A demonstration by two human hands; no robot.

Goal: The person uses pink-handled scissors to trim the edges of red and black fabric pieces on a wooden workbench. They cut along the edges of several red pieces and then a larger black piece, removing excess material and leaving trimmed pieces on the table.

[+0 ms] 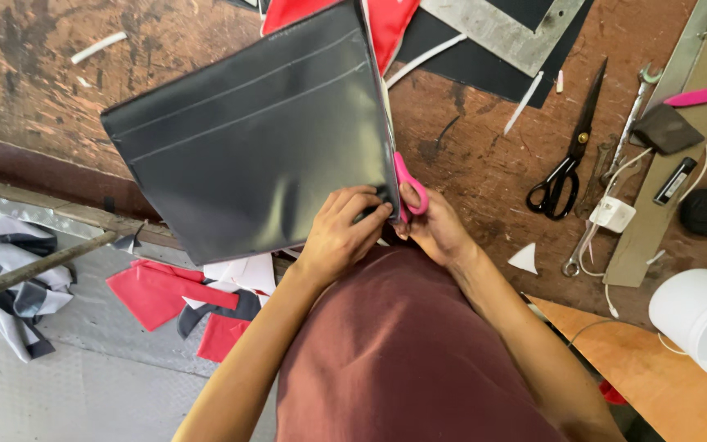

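The left hand (344,232) pinches the near corner of a black sheet-like panel (255,135), fingers closed on its edge, while the right hand (434,223) just beside it grips pink-handled scissors (410,183) at that same corner. The panel spreads up and away from both hands over the worn wooden table (34,74). Well to the right of the right hand lie black scissors (570,151), a wrench (615,160) and a white bucket (701,319).

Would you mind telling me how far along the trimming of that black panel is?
Done: the black panel already carries two parallel stitch lines, and red, white and black offcuts lie on the floor. In hand: the left hand pinches the panel's lower right corner while the right hand works pink-handled scissors there. Left: how much edge remains uncut cannot be judged; the black scissors lie unused on the workbench.
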